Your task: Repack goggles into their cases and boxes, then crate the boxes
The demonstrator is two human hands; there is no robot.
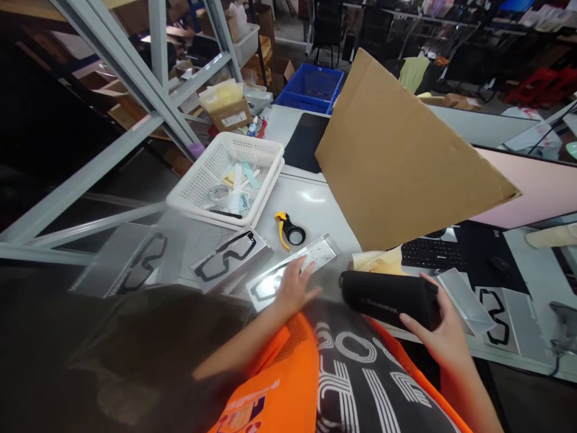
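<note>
Right hand [444, 328] partly hidden behind black case [390, 299].

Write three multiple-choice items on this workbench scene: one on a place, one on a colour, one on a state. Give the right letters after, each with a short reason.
1. Where does the yellow-handled tool lie?
A. in the white basket
B. on the table in front of the white basket
C. on the keyboard

2. What colour is the crate at the far end of the table?
A. blue
B. red
C. green

3. What is the right hand doing?
A. resting flat on the table
B. holding the black case
C. lifting the cardboard sheet

Answers: 1 B, it sits on the bare table just before the white basket. 2 A, its walls are plainly blue. 3 B, its fingers wrap the end of the black case.
</note>
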